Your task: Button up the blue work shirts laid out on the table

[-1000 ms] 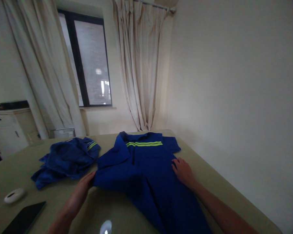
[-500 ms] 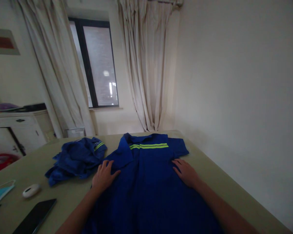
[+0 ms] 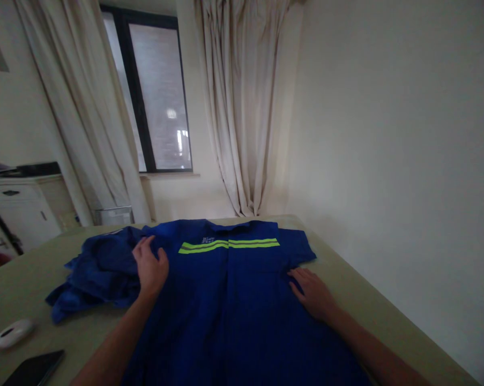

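Note:
A blue short-sleeved work shirt (image 3: pixel 225 300) lies spread with its collar at the far end. Yellow-green reflective stripes cross its chest, with small pale lettering above the left one. My left hand (image 3: pixel 152 268) is at the shirt's left shoulder side, thumb apart from the fingers and nothing visible in its grasp. On the shirt's right edge, just below the short sleeve, rests my right hand (image 3: pixel 312 294) with its fingers stretched out. A crumpled blue garment (image 3: pixel 101 268) is heaped to the left, partly touching or overlapped by the shirt's left side.
The greenish table (image 3: pixel 386 311) runs alongside the wall at right. A white rounded object (image 3: pixel 14 333) and a black phone (image 3: pixel 35 369) lie at the near left. Beyond the table are curtains (image 3: pixel 242 107), a dark-framed window (image 3: pixel 157 96) and a white cabinet (image 3: pixel 24 209).
My left hand has moved left and up, and the shirt's left front, folded over before, now lies opened out with its stripe showing. My right hand stays nearly in place. The view has shifted slightly.

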Demonstrator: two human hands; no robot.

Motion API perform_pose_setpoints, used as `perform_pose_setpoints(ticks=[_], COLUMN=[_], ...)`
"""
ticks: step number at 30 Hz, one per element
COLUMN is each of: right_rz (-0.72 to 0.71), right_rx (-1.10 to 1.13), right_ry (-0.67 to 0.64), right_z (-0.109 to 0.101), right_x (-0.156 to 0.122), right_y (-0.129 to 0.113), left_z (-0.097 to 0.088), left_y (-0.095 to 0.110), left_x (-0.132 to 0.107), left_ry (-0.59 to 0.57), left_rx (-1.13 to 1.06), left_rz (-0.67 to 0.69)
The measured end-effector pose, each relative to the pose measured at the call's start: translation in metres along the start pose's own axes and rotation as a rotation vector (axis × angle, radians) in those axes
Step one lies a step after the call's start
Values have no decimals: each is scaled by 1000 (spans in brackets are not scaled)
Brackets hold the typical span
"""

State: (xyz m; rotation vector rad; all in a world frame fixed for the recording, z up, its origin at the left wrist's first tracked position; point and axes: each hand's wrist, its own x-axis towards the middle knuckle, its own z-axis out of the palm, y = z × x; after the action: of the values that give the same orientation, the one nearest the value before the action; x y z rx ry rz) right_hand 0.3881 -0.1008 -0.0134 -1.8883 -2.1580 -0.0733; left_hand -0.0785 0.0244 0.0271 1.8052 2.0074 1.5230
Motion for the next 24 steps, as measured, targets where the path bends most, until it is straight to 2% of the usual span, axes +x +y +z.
perform_pose_setpoints(ticks=[2,4,6,9,12,14,16,19,22,24], right_rz=[-20,-25,-21,-41,-85,-104,-116,-132,-145,-141], right_rx=[-38,-52,-40,16,111,163,184,173,162,163], right_ry=[-61,-96,-83,-47,-98,-115,-131,-144,-111,-59], right_z=[-14,-25,-26,-4,34,53,61,60,55,52], right_x=[22,52,80,100,96,92,94,105,116,119], right_y=[-2,-11,-31,-82,-135,-156,-163,-159,-155,-157], left_z=[15,27,33,33,31,30,30,27,11,-7], left_y=[-7,-14,-18,-20,-20,-19,-16,0,34,63], left_x=[-28,-50,-61,-60,-54,-51,-51,-58,-84,-114], left_ry=[-247,-486,-630,-660,-660,-657,-650,-644,-664,-708], left_rx=[60,197,349,429,424,415,402,387,347,269], left_rz=[154,243,294,311,303,289,268,218,204,284])
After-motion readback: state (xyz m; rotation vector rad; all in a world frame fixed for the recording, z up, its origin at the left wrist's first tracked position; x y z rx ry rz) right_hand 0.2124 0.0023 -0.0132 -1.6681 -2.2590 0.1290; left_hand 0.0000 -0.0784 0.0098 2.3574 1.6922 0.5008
